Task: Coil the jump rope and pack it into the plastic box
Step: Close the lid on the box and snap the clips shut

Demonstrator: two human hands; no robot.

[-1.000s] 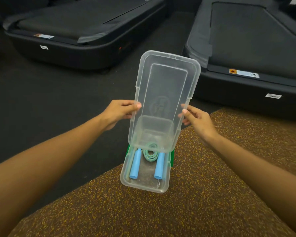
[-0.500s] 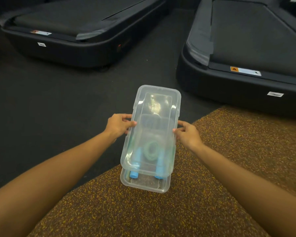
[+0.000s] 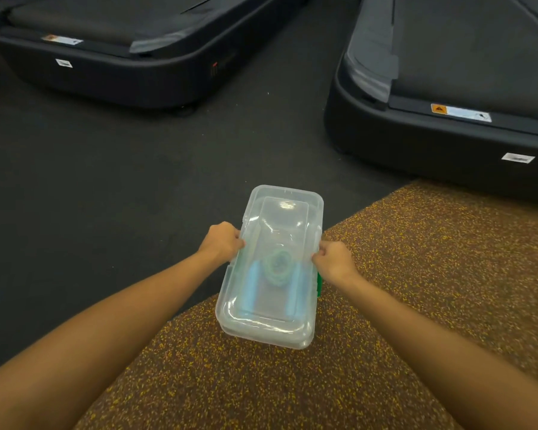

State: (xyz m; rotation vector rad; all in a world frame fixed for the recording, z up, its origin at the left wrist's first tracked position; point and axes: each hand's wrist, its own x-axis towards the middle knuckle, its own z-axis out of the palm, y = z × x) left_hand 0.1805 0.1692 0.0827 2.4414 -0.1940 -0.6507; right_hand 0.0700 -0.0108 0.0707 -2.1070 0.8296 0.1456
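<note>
Item: plastic box [image 3: 263, 335], clear, oblong, resting on a speckled brown mat [image 3: 385, 305] at its edge with the dark floor [image 3: 106, 181].

Lid [image 3: 280, 218]: clear, laid over the box from the 12 o'clock end to the 6 o'clock end. Whether it is snapped home cannot be told; the near rim shows a doubled edge, so it looks seated but perhaps not pressed down.

Hands: left hand [image 3: 221, 243] pinched closed on the lid's long edge at 9 o'clock; right hand [image 3: 334, 259] pinched closed on the opposite edge at 3 o'clock. A green latch [image 3: 318, 283] shows just beside the right wrist, below the grip.

Step in hand, as judged: closing the box. To do it well, the lid should sit square over all four corners, pressure should go evenly down both long sides at once, and then the green latches should be flipped up; pressing one side first is likely to pop the other.

Contents: jump rope [image 3: 278, 265], pale green cord wound in a small coil at the middle, seen dimly through the lid. Two blue handles [image 3: 251, 287] lie lengthwise, one at 9 o'clock of the coil and one at 3 o'clock. Nothing appears to stick out past the rim.

Surroundings: two black treadmills [image 3: 448, 88] at 11 and 1 o'clock, well apart from the box.
</note>
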